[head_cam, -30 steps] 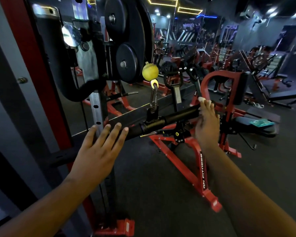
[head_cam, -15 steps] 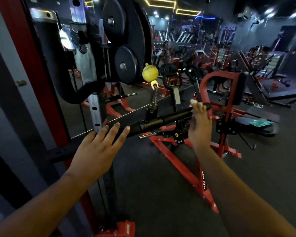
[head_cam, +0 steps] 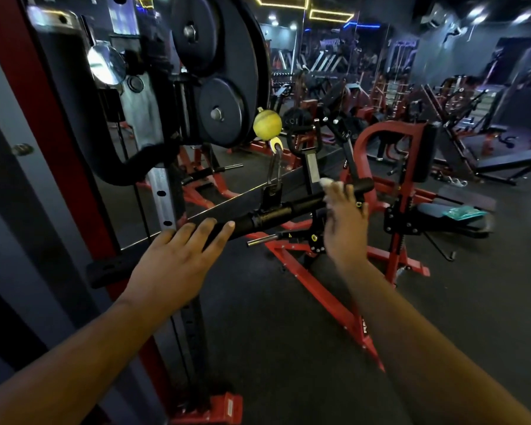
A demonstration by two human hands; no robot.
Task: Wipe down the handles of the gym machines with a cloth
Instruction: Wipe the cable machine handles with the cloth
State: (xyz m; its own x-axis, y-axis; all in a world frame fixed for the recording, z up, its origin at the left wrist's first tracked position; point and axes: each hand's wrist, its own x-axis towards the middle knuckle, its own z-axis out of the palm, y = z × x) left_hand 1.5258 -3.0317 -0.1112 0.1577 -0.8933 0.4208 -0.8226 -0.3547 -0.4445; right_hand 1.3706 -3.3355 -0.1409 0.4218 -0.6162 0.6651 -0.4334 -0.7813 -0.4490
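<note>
A black straight bar handle (head_cam: 288, 208) hangs by a metal clip (head_cam: 275, 174) under a yellow ball (head_cam: 267, 124) on the cable machine. My left hand (head_cam: 178, 259) rests flat on the bar's left end with its fingers straight. My right hand (head_cam: 345, 228) wraps the right grip, a little short of the end cap. It holds a white cloth (head_cam: 325, 181) against the grip. Only a small bit of cloth shows past the fingertips. The right hand is blurred.
Black weight plates (head_cam: 215, 56) hang just above the bar on the red and grey rack post (head_cam: 163, 191). A red machine frame (head_cam: 390, 130) stands behind my right hand. A black bench pad with a teal rag (head_cam: 460, 211) lies at the right. Dark rubber floor lies below.
My right hand has slid the cloth inward along the right grip, away from the end cap. The left hand stays flat on the bar's left end.
</note>
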